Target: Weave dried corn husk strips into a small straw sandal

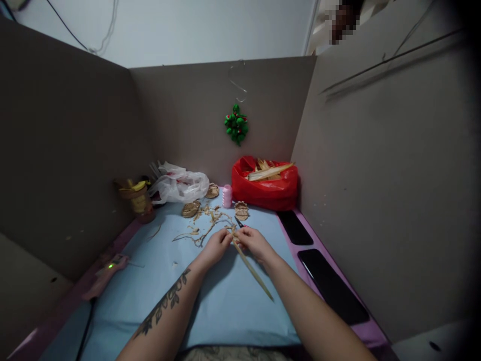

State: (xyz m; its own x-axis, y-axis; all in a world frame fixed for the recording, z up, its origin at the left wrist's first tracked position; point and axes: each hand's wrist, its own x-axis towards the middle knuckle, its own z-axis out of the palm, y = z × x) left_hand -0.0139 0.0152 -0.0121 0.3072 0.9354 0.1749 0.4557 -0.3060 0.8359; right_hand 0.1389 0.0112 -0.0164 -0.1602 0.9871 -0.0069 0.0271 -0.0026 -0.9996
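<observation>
Both hands (pixel 217 246), fingertips nearly meeting, pinch a long, flat, tapering straw-coloured strip (pixel 252 269) above a blue covering (pixel 233 313).

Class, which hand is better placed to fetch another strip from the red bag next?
Probably the right hand: it is nearer the red bag, while the left hand sits farther left.

Site: apparently a craft workshop booth. Grey partitions (pixel 195 110) enclose three sides; blue-covered tabletop (pixel 150 281) carries fibre scraps (pixel 213 216), pink spool (pixel 227 197), red bag (pixel 263 194) of dry strips (pixel 267 173).
</observation>
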